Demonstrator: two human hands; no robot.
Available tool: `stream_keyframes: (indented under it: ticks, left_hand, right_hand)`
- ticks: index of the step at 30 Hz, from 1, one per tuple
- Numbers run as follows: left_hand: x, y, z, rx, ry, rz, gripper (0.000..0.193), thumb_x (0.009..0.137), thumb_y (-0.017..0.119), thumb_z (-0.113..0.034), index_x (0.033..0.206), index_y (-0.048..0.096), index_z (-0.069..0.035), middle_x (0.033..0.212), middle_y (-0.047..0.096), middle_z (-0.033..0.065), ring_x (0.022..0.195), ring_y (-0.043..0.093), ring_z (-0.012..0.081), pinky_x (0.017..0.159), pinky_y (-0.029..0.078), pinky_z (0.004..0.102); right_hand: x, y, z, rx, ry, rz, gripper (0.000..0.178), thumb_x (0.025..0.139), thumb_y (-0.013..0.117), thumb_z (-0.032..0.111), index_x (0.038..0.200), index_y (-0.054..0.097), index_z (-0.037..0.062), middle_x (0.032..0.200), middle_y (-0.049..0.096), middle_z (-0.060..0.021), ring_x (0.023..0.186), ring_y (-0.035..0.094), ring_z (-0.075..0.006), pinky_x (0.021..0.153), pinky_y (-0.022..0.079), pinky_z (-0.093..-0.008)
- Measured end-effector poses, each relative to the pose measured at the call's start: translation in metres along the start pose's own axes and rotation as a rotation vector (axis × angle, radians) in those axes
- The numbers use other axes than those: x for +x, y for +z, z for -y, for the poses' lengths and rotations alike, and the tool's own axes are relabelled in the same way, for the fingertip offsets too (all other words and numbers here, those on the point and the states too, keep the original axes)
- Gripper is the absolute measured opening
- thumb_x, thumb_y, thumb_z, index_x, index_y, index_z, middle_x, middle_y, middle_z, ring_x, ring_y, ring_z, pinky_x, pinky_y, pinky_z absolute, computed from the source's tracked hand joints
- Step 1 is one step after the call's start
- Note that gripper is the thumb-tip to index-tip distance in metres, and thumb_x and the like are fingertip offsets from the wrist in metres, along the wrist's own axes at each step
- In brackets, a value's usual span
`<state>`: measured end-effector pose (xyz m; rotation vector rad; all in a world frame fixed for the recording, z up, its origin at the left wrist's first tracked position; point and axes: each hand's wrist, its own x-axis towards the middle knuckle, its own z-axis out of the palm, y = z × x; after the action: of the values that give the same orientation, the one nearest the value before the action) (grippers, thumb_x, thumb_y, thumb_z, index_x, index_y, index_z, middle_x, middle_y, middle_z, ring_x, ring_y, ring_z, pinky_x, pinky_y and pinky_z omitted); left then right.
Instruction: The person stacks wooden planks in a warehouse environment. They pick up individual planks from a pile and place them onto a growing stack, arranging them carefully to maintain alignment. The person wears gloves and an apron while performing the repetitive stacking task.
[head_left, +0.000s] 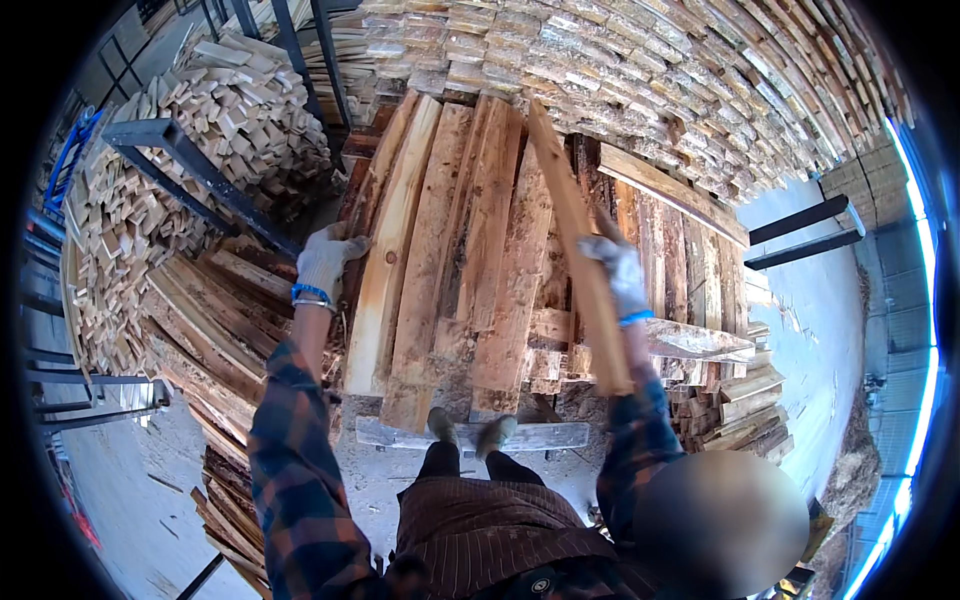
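Note:
My right hand (622,275), in a white glove with a blue cuff, grips a long, narrow wooden board (575,230) along its right edge. The board slants over the pile, its near end tilted toward me. My left hand (325,262), gloved the same way, is beside the pile's left edge with its thumb apart and nothing seen in it; some of its fingers are hard to make out. Between my hands lie several rough planks side by side, among them a pale plank (398,250) with a knot and a brown plank (495,215).
A big heap of short wood pieces (150,200) rises at left behind a dark metal frame (190,160). Stacked boards (640,70) form a wall ahead. Dark metal arms (805,232) jut out at right. A beam (545,436) lies by my feet. A blurred patch hides the lower right.

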<state>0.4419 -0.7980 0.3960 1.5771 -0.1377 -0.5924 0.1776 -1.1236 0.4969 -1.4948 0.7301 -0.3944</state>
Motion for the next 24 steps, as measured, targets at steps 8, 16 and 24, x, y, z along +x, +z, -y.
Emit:
stream_keyframes:
  ticks: [8, 16, 24]
  left_hand:
    - [0.008, -0.035, 0.004, 0.079, -0.008, -0.007, 0.05, 0.08, 0.069, -0.008, 0.127, 0.058, 0.005, 0.111, 0.067, 0.0105, 0.094, 0.063, 0.0179, 0.089, 0.047, 0.0288]
    - [0.012, -0.014, 0.004, 0.462, 0.018, -0.158, 0.057, 0.08, 0.072, -0.013, 0.134, 0.054, -0.001, 0.125, 0.063, 0.0209, 0.107, 0.063, 0.0328, 0.092, 0.049, 0.0364]
    - [-0.071, 0.06, -0.014, 0.781, 0.337, -0.226, 0.065, 0.083, 0.072, -0.031, 0.14, 0.049, -0.01, 0.125, 0.06, 0.0193, 0.112, 0.06, 0.0388, 0.094, 0.048, 0.0455]
  right_hand:
    - [-0.018, -0.162, -0.033, -1.693, 0.442, -0.158, 0.088, 0.08, 0.073, 0.044, 0.147, 0.034, 0.0031, 0.138, 0.046, -0.0262, 0.12, 0.056, -0.0287, 0.079, 0.057, -0.041]
    - [0.016, 0.151, 0.038, -1.245, -0.12, 0.091, 0.103, 0.082, 0.068, 0.056, 0.154, 0.016, 0.0032, 0.153, 0.023, -0.033, 0.141, 0.03, -0.0435, 0.114, 0.033, -0.049]
    - [0.05, 0.156, 0.027, -1.272, 0.162, 0.062, 0.107, 0.077, 0.075, 0.04, 0.156, 0.011, 0.0078, 0.151, 0.026, -0.0329, 0.124, 0.049, -0.0445, 0.099, 0.048, -0.0485]
